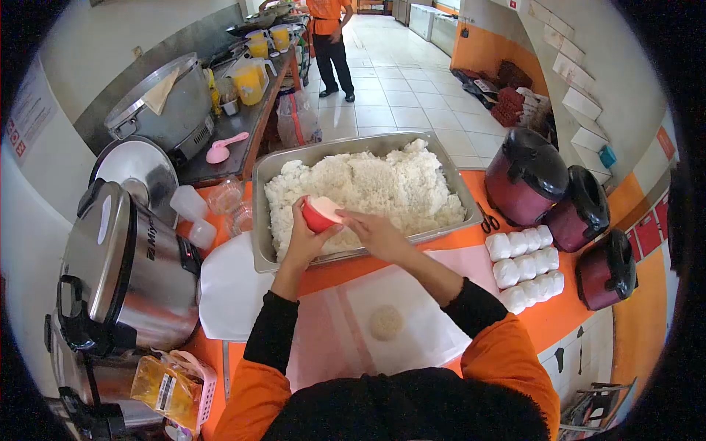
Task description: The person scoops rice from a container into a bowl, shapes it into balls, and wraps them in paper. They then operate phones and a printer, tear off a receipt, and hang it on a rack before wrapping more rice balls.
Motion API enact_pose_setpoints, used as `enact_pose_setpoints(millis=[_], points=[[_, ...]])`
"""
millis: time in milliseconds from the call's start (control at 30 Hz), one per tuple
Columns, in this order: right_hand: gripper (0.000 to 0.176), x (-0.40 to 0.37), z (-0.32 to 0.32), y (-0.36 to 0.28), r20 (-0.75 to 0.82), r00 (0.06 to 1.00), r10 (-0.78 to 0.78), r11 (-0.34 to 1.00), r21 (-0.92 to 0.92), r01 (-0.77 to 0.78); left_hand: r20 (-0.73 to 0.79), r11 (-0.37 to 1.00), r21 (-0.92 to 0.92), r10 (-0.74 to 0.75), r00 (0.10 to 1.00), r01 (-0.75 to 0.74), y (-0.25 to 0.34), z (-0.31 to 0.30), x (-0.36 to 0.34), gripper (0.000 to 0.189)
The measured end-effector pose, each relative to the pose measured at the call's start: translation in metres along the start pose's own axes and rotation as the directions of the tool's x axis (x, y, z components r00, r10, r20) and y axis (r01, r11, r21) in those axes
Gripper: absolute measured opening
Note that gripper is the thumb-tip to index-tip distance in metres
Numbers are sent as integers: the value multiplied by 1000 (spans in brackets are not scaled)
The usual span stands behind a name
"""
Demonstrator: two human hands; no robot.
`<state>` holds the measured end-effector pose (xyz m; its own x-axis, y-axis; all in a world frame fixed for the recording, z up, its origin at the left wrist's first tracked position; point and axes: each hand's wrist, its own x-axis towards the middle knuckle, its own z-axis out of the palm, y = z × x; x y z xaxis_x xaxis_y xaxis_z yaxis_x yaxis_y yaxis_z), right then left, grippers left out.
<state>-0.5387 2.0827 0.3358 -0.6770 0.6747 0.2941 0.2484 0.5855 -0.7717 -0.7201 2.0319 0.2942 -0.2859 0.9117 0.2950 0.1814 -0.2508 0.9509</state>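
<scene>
Over the near edge of a large metal tray (pixel 262 213) of cooked white rice (pixel 360 176), I hold a small red bowl (pixel 318 217) with something white inside, probably rice. My left hand (pixel 303 241) wraps round it from the left and below. My right hand (pixel 376 234) meets the bowl's right rim, its fingers close together; the exact grip is partly hidden. On the wrapping paper (pixel 331 323) in front of me lies a flat round mound of rice (pixel 387 323), beneath and between my forearms.
Several white wrapped packs (pixel 524 268) stand in rows at the right, near black scissors (pixel 487 219) and maroon rice cookers (pixel 523 176). Large steel cookers (pixel 140 272), white sheets (pixel 232 287) and plastic containers (pixel 190 203) are at the left. A person in orange (pixel 329 44) stands behind.
</scene>
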Motion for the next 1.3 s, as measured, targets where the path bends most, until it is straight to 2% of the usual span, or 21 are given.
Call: enact_pose_setpoints(millis=[100,200,300,400,500,567,700,800,867,900,1000,1067,1100,1200,1300], points=[[37,-3,2,-10,90,983,162,986,18,-164,35,996,76,33,999,-35,1,-4,-1,94],[37,3,9,-10,129,963,238,971,4,-240,47,990,131,39,998,-45,2,-7,-3,95],[38,9,14,-4,88,985,151,986,60,-157,29,997,77,16,999,-18,2,-8,-2,96],[39,21,0,8,113,993,35,991,121,-49,-2,1000,17,3,1000,-3,4,-3,-2,96],[40,15,-7,-10,-32,999,21,998,61,-19,-38,997,-81,1,999,-4,13,0,2,94],[39,0,2,-12,-29,998,60,998,-30,-61,-37,983,-176,-66,997,58,15,-2,-1,93],[38,-6,-10,5,21,994,109,973,-208,-102,-61,991,-137,-6,998,-2,14,-4,-6,92],[35,8,-40,23,228,921,317,825,-545,-150,-81,971,-238,-24,996,4,13,-5,0,93],[34,6,-44,8,15,958,287,850,-465,-247,-74,930,-367,-61,995,29,17,-4,-3,94],[34,6,-45,-1,-88,957,276,861,-419,-287,-68,948,-317,-35,997,12,17,-3,-1,94],[32,16,-26,-3,-218,967,129,950,-252,-183,-31,982,-190,7,999,-13,10,-2,-1,95],[32,32,-17,34,-91,986,140,919,-358,-164,8,990,-140,23,1000,-21,8,-4,-1,96],[32,38,-16,41,-26,990,142,901,-410,-140,3,979,-205,11,1000,-10,17,-2,-10,95],[31,41,-22,50,-49,992,113,749,-652,-118,-9,927,-373,37,999,-38,55,8,-35,94],[38,4,-18,15,-248,949,-195,849,-526,37,-14,883,-456,113,993,-107,85,17,-78,97]])
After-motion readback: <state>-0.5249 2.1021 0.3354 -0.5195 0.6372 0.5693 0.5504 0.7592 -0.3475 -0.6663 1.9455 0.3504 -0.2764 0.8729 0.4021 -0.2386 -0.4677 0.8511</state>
